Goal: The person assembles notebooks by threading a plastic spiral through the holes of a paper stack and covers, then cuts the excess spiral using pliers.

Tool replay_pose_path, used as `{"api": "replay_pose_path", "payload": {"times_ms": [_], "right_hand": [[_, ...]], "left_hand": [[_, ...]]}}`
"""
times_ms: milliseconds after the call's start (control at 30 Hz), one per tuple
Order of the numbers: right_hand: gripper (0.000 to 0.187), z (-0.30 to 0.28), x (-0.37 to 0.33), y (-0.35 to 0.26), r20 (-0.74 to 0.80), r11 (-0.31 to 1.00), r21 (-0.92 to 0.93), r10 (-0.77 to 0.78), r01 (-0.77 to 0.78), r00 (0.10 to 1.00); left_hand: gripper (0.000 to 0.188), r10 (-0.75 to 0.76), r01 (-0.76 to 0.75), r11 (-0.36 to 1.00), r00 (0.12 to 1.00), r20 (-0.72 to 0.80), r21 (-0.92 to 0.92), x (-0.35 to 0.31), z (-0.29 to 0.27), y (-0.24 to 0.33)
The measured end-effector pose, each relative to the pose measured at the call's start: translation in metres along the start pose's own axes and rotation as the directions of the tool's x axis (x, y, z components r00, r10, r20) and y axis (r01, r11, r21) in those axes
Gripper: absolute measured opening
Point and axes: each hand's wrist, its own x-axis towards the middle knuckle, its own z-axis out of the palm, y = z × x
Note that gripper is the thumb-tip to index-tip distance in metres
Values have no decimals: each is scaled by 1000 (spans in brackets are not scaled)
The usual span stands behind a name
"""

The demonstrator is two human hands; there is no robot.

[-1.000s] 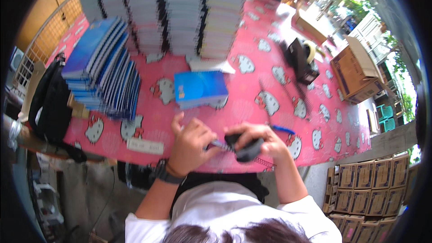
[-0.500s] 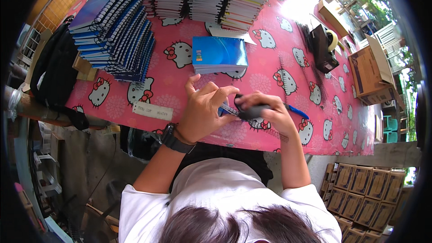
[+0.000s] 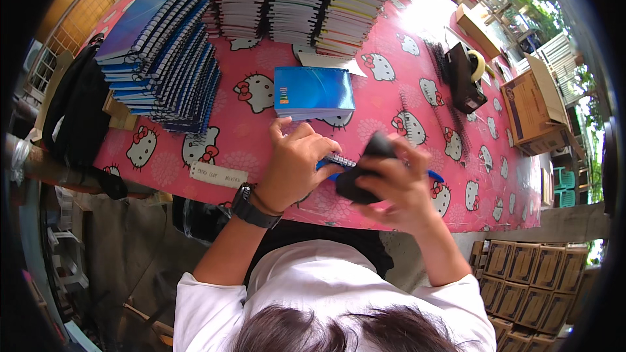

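Note:
My left hand (image 3: 297,166), with a black watch on its wrist, grips a small spiral-bound notebook (image 3: 336,160) near the table's front edge. Only a strip of its coil and blue cover shows past my fingers. To the right of it, my right hand (image 3: 405,186) is closed round a black, rounded object (image 3: 362,182), blurred by motion; its kind is unclear. A slim blue item (image 3: 435,176) shows just beyond my right fingers. Farther back on the table lies a pile of small blue notebooks (image 3: 314,89), apart from both hands.
Blue spiral notebooks (image 3: 160,65) are stacked at the left. Tall piles of coil-bound pages (image 3: 297,0) stand at the back. A black tape dispenser (image 3: 465,81) and loose black coils (image 3: 450,120) lie right. A paper label (image 3: 218,174) rests near my left hand.
My right hand has drawn back toward me and slightly right, and the black object in it now tilts more upright. My left hand keeps its hold on the small notebook.

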Motion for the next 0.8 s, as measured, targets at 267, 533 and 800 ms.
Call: {"api": "replay_pose_path", "payload": {"times_ms": [267, 533, 800], "right_hand": [[32, 1, 0, 2, 23, 995, -99, -22, 24, 1000], [31, 1, 3, -1, 80, 999, -37, -30, 33, 996], [34, -4, -2, 56, -11, 865, 422, 304, -271, 953]], "left_hand": [[23, 33, -33, 999, 999, -17, 11, -1, -2, 0], [18, 3, -3, 1000, 1000, -24, -12, -3, -6, 0], [18, -140, 139, 982, 990, 4, 126, -6, -13, 3]]}}
